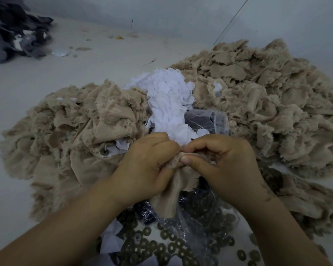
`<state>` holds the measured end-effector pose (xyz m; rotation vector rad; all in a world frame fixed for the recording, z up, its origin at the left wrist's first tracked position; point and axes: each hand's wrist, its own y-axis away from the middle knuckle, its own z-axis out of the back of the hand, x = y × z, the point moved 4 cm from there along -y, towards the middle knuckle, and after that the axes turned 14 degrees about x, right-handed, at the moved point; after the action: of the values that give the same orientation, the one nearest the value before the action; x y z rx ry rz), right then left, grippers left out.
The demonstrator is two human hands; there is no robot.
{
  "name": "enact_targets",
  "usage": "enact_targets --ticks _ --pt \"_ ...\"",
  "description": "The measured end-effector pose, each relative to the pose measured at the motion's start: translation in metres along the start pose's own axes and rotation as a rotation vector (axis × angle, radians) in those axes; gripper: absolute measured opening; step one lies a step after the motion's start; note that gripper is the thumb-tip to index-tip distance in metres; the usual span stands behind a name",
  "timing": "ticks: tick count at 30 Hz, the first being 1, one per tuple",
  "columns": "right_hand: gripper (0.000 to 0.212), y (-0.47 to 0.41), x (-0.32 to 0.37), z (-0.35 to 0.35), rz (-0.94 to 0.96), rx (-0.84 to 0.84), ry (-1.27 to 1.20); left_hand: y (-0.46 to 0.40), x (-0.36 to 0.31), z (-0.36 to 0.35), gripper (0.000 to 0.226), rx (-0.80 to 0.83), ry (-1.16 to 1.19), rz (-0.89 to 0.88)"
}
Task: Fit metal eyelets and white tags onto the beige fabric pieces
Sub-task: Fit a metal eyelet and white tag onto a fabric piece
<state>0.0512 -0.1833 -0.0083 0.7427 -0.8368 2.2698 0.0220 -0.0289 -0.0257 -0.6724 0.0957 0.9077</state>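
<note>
The left hand [148, 166] and the right hand [219, 166] are meeting at the middle of the view, both pinching the same beige piece [173, 189]. The right thumb and fingers are curling over its bunched top edge, and the left fingers are gripping it from the other side, fingertips almost touching the right ones. The rest of the piece is hanging down between the wrists. Whether an eyelet or tag is already in the pinch is hidden by the fingers.

Just below the hands, a clear plastic bag [190, 233] is lying crumpled, with dark ring-shaped eyelets [161, 248] spreading under and around it, between the forearms. Just beyond the fingertips, a heap of white tags [167, 98] is sitting, with a second clear bag [206, 120] holding dark contents at its right edge.

Left of the left hand, a pile of beige pieces [65, 135] is lying, some showing an eyelet and a white tag. Right of the right hand, a larger beige pile [267, 96] is spreading outward.

Everything is resting on a pale surface [27, 89]; whether it is a desk or the floor is unclear. Far off beyond the left hand, a heap of dark grey fabric [12, 31] is lying.
</note>
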Motion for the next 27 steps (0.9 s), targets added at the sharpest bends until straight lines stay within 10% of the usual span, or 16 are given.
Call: enact_targets --ticks 11,16,20,24,27 --pt "0.014 0.000 -0.003 0.004 -0.066 0.021 -0.110 0.003 0.001 -0.004 0.022 -0.030 -0.148 -0.124" --pt "0.065 0.003 -0.026 0.020 -0.466 -0.008 -0.138 0.005 -0.007 0.004 0.004 -0.187 -0.296 -0.249" --pt "0.076 0.007 -0.034 -0.006 -0.696 0.259 -0.539 0.009 -0.012 0.000 0.012 -0.217 -0.313 -0.277" --pt "0.034 0.007 -0.034 -0.020 -0.679 0.203 -0.917 0.013 -0.017 -0.010 0.013 -0.128 -0.278 -0.310" --pt "0.042 0.004 -0.033 -0.018 -0.632 0.104 -1.110 0.017 -0.013 -0.011 0.038 -0.066 -0.196 -0.227"
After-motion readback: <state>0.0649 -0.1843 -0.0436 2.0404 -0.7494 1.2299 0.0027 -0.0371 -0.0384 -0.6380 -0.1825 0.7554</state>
